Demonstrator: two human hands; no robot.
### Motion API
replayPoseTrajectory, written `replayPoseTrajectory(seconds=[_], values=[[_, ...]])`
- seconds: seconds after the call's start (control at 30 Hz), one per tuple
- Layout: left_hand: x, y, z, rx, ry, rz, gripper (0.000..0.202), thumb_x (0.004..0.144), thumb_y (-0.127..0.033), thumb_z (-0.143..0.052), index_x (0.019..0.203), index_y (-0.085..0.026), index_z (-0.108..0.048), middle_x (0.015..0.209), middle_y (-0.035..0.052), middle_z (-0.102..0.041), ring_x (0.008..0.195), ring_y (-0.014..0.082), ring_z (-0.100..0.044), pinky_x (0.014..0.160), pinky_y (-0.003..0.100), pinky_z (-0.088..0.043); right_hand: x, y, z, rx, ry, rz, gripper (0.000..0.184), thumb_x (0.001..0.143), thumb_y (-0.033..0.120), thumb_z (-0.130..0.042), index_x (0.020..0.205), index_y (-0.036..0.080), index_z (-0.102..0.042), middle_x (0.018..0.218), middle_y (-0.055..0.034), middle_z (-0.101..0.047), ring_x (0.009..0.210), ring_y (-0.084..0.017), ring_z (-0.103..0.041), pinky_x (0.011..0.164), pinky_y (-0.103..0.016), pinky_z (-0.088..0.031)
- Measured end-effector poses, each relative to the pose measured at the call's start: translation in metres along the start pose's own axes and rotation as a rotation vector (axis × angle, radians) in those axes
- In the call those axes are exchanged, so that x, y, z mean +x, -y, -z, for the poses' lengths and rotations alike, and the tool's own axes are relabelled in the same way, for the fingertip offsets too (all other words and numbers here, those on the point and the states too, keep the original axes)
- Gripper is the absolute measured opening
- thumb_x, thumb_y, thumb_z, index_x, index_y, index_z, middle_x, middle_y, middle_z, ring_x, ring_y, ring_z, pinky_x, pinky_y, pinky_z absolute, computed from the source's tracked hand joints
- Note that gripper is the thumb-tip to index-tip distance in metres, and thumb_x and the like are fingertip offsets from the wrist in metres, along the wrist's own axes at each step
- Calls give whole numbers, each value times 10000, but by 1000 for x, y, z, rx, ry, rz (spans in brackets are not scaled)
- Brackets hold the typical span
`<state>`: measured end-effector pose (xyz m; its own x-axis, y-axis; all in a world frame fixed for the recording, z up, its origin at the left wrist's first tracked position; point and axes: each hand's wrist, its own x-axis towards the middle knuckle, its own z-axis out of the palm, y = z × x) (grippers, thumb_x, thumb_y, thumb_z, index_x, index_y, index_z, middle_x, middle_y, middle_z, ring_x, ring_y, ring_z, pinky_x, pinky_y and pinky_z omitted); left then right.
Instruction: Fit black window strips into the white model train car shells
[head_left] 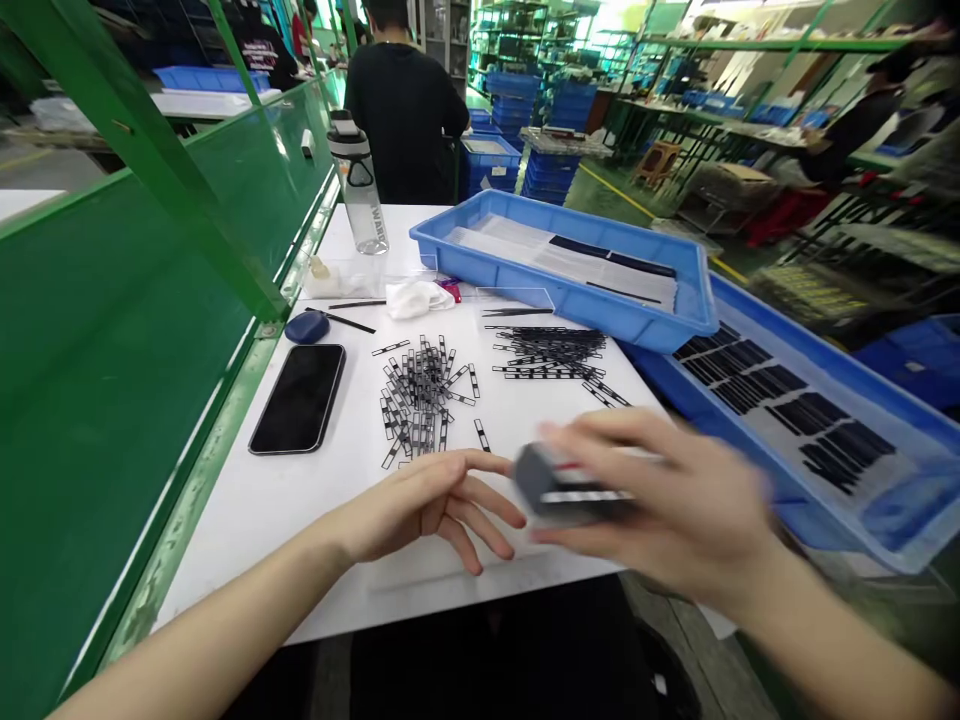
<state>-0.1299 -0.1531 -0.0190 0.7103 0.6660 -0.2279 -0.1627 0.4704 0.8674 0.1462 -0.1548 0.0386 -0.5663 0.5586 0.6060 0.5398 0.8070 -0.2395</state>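
your right hand [660, 500] is gripping a dark, strip-banded block [570, 485] between fingers and thumb, both too blurred to make out exactly, above the front right corner of the white desk [262, 560]. your left hand [427, 510] is spreading open and empty near the desk's front edge, just below a loose pile of black-framed strips [420, 400]. a second pile of strips [551, 352] is lying nearer the back edge, just beside a blue tray [600, 310].
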Motion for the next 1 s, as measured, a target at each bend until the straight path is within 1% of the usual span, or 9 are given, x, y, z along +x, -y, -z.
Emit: replayPoseTrajectory(seconds=[0.13, 0.23, 0.33, 0.4, 0.5, 0.6, 0.7, 0.83, 1.0], values=[[-7, 7, 5, 10, -128, 40, 696, 868, -672, -782, 1367, -203, -658, 971, 82, -796, 846, 235, -793, 776, 360, -657, 2, 11, -75, 37, -54, 194, 374, 968, 464, -765, 1161, 144, -772, 936, -96, -773, 832, -212, -742, 729, -358, -541], [-13, 5, 1, 89, -204, 62, 530, 875, -398, -878, 1332, -199, -698, 866, 36, -781, 796, 186, -771, 739, 265, -611, 1, 9, -71, 377, -31, 61, 497, 1002, 614, -645, 1022, 140, -793, 872, -95, -778, 838, -217, -745, 752, -350, -576], [-17, 4, -7, 254, -227, 62, 462, 897, -355, -841, 1325, -217, -738, 754, -7, -728, 626, 116, -645, 586, 191, -497, 22, -8, -42, 651, 280, -336, 537, 1140, 488, -397, 919, 202, -795, 757, -25, -774, 717, -159, -735, 679, -284, -565], [-18, 7, -11, 365, -246, 22, 410, 909, -334, -806, 1306, -240, -763, 818, 2, -741, 602, 98, -576, 548, 184, -459, 46, -22, -36, 432, 508, -545, 373, 1097, 393, -521, 901, 225, -791, 710, 12, -753, 646, -154, -696, 610, -282, -503], [-18, 14, -14, 402, -257, -69, 415, 933, -328, -768, 1341, -254, -756, 1016, 51, -798, 717, 133, -669, 631, 201, -544, 75, -36, -58, 212, 653, -566, 160, 974, 338, -682, 919, 210, -760, 762, 3, -783, 689, -175, -715, 645, -296, -485], [-18, 21, -11, 378, -280, -107, 461, 923, -360, -797, 1371, -265, -745, 1090, 62, -818, 770, 153, -713, 677, 211, -587, 84, -38, -89, 170, 714, -544, 187, 873, 309, -775, 986, 168, -729, 799, -33, -800, 731, -204, -733, 664, -305, -491], [-16, 22, -7, 287, -307, -76, 508, 901, -380, -837, 1383, -257, -736, 1022, 47, -832, 719, 147, -708, 623, 198, -584, 85, -34, -100, 152, 718, -518, 104, 843, 159, -715, 939, 158, -757, 810, -49, -812, 754, -217, -752, 698, -316, -510], [-15, 20, -9, 181, -307, -77, 504, 909, -352, -840, 1392, -265, -726, 1189, 70, -823, 999, 240, -790, 854, 300, -662, 90, -33, -86, 156, 681, -493, 349, 780, 35, -653, 1080, 141, -796, 758, -15, -801, 725, -214, -755, 723, -327, -547], [-15, 17, -12, 175, -339, -103, 419, 947, -320, -807, 1358, -276, -741, 1302, 69, -788, 1170, 255, -770, 1011, 330, -636, 69, -16, -45, 288, 113, -558, 221, 848, 115, -759, 1022, 234, -824, 806, 29, -803, 669, -133, -741, 620, -224, -591]])
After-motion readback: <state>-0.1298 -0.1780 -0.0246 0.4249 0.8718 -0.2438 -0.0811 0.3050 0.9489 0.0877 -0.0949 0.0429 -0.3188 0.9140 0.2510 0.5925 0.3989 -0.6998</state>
